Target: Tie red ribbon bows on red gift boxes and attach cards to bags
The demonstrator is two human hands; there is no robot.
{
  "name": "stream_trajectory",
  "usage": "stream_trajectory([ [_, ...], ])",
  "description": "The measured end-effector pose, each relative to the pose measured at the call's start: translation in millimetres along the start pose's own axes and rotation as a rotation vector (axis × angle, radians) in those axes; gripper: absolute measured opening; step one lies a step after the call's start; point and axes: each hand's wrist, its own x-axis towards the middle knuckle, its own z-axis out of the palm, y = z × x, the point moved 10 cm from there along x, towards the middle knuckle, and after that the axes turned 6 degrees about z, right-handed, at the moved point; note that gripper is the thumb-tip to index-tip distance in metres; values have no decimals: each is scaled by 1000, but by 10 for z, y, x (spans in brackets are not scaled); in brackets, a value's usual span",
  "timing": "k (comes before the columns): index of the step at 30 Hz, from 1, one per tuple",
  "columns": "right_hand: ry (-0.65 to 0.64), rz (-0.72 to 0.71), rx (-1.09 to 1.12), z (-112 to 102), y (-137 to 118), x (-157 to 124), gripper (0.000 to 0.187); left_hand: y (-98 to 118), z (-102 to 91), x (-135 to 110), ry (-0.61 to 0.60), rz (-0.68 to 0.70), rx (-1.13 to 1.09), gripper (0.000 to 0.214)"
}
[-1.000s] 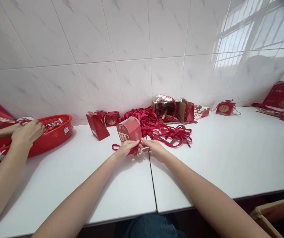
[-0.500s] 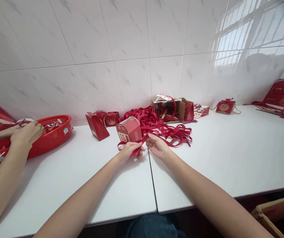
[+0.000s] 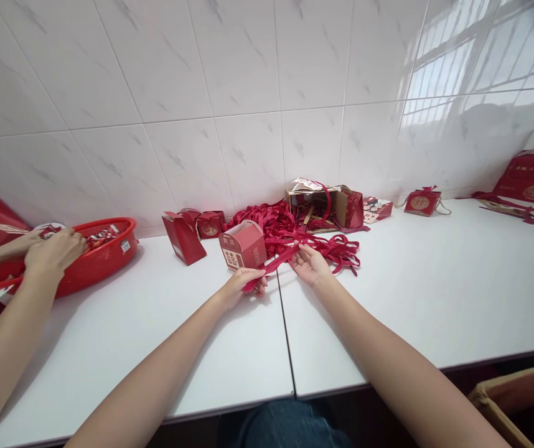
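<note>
A strip of red ribbon stretches between my two hands, just above the white table. My left hand pinches one end between thumb and fingers. The ribbon's other part is gripped by my right hand, palm turned partly up. Right behind my left hand stands a small red gift box with gold characters and a rounded top. A heap of loose red ribbons lies behind and to the right of that box, close to my right hand.
At left, a co-worker's hands are at a red plastic basket holding red packets. Red boxes stand by the wall. An open carton sits behind the ribbons. Scissors and a finished-looking box lie right.
My right hand has moved right and slightly away from my left, drawing the ribbon out straighter between them. My left hand has stayed nearly in place.
</note>
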Motion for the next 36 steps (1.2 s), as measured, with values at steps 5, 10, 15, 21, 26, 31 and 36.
stream_trajectory([
  [5,32,-35,41,-90,-203,50,21,35,-18,-7,13,10,-45,26],
  [10,100,-50,105,-251,-368,111,21,62,-97,-7,33,15,-130,24],
  [15,155,-68,153,-385,-485,140,23,185,-262,-12,84,91,-270,26],
  [21,198,-91,166,-487,-551,176,24,430,-620,-58,193,269,-635,24],
  [26,178,-104,177,-494,-557,200,22,460,-959,-116,315,349,-783,22],
  [31,146,-124,182,-468,-563,213,19,381,-1075,-114,352,332,-794,21],
  [36,154,-169,145,-500,-575,249,23,351,-1153,-118,384,348,-794,21],
])
